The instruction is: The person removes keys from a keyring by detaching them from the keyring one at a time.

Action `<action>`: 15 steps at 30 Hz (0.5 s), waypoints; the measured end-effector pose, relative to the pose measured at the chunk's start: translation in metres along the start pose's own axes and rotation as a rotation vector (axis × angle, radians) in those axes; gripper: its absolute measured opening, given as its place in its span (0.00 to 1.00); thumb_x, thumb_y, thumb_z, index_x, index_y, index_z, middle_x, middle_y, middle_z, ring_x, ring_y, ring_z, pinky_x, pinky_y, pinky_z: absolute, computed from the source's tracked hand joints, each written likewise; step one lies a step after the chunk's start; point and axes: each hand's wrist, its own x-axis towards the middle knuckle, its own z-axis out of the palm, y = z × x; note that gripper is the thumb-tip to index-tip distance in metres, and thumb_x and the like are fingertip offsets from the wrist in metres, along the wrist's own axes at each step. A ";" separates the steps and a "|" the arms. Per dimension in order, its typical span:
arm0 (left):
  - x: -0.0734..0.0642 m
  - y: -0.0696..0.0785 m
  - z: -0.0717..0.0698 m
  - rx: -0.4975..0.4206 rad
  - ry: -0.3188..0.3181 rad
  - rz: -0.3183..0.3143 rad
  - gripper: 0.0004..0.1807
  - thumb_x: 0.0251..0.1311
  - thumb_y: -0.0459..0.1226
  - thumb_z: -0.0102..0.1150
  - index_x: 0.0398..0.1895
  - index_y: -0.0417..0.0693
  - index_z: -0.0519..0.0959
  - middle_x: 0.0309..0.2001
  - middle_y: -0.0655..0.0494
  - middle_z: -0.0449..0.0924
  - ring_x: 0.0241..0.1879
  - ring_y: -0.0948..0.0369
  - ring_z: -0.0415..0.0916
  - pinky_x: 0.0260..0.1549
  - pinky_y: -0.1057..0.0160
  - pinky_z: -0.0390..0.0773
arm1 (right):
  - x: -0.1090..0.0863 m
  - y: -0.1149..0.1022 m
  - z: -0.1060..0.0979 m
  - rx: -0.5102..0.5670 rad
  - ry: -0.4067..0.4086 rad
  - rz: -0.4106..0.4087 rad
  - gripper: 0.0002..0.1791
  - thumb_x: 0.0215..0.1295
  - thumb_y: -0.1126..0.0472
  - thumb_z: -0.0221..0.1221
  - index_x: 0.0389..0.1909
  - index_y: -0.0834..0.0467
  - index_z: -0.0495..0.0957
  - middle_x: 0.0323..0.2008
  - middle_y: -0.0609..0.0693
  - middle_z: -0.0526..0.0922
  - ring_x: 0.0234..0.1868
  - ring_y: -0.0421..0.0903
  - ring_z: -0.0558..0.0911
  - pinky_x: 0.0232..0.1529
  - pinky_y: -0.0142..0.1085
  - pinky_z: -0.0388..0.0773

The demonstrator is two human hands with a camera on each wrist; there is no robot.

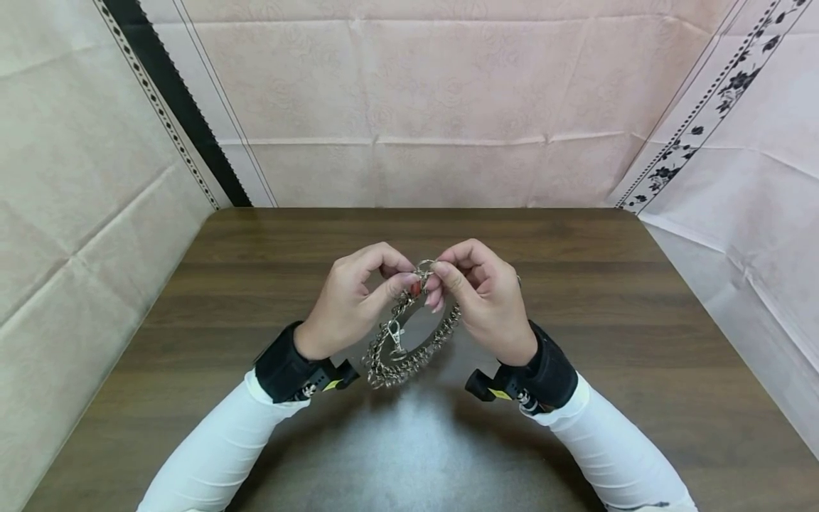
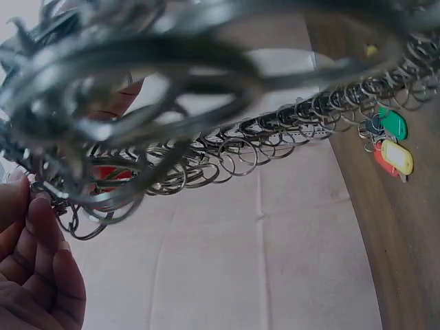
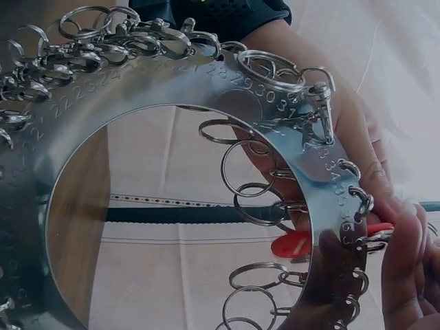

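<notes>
Held up above the table is a metal ring plate [image 3: 75, 148] with numbers stamped along its band. Snap clips [image 1: 397, 338] and small split rings [image 3: 251, 165] hang round it. My left hand [image 1: 355, 295] pinches the upper part near a red key tag [image 1: 416, 289] with thumb and forefinger. On the other side, my right hand [image 1: 486, 291] pinches a split ring [image 1: 426, 263] at the top between thumb and forefinger. In the right wrist view the red key tag lies behind the plate's edge, partly covered by it.
A brown wooden table [image 1: 256, 270] lies beneath both hands. Pale patterned cloth [image 1: 448, 85] hangs behind it and along both sides. Green [image 2: 394, 124] and yellow [image 2: 397, 157] key tags appear over the wood in the left wrist view.
</notes>
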 end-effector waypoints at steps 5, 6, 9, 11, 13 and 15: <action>0.000 -0.001 0.002 0.000 -0.008 0.002 0.04 0.60 0.32 0.60 0.35 0.41 0.77 0.32 0.55 0.79 0.33 0.65 0.74 0.34 0.64 0.75 | -0.001 0.001 0.000 0.003 0.004 0.002 0.04 0.64 0.74 0.53 0.35 0.72 0.69 0.24 0.55 0.79 0.21 0.45 0.79 0.23 0.40 0.80; 0.000 -0.001 0.003 0.000 -0.003 0.000 0.04 0.61 0.33 0.60 0.36 0.41 0.77 0.32 0.55 0.79 0.33 0.65 0.74 0.34 0.64 0.75 | -0.001 0.001 0.000 0.003 0.002 0.003 0.04 0.64 0.73 0.53 0.35 0.72 0.69 0.25 0.55 0.80 0.22 0.45 0.80 0.23 0.40 0.80; 0.000 -0.001 0.005 -0.001 0.012 0.000 0.05 0.61 0.33 0.59 0.38 0.40 0.77 0.32 0.55 0.78 0.32 0.65 0.73 0.32 0.64 0.75 | -0.001 0.001 0.000 0.013 -0.003 0.002 0.05 0.65 0.73 0.53 0.36 0.72 0.69 0.25 0.55 0.80 0.22 0.45 0.80 0.24 0.38 0.80; -0.001 -0.002 0.006 -0.004 0.023 0.009 0.05 0.61 0.32 0.59 0.38 0.40 0.77 0.32 0.56 0.77 0.32 0.64 0.72 0.31 0.64 0.74 | -0.002 0.001 0.001 0.017 -0.008 0.004 0.05 0.65 0.72 0.53 0.36 0.72 0.68 0.25 0.55 0.79 0.23 0.45 0.80 0.24 0.38 0.80; -0.002 -0.002 0.007 -0.001 0.033 0.015 0.04 0.61 0.32 0.59 0.37 0.41 0.77 0.31 0.56 0.76 0.32 0.64 0.71 0.31 0.64 0.74 | -0.002 0.002 0.002 0.022 -0.011 0.005 0.05 0.65 0.73 0.53 0.36 0.72 0.68 0.25 0.55 0.79 0.23 0.45 0.80 0.24 0.39 0.80; -0.003 -0.003 0.008 0.003 0.048 0.021 0.03 0.61 0.31 0.59 0.36 0.40 0.77 0.31 0.55 0.75 0.32 0.64 0.71 0.31 0.64 0.73 | -0.003 0.002 0.002 0.026 -0.012 0.010 0.04 0.65 0.73 0.54 0.36 0.72 0.69 0.25 0.56 0.79 0.23 0.45 0.80 0.24 0.40 0.80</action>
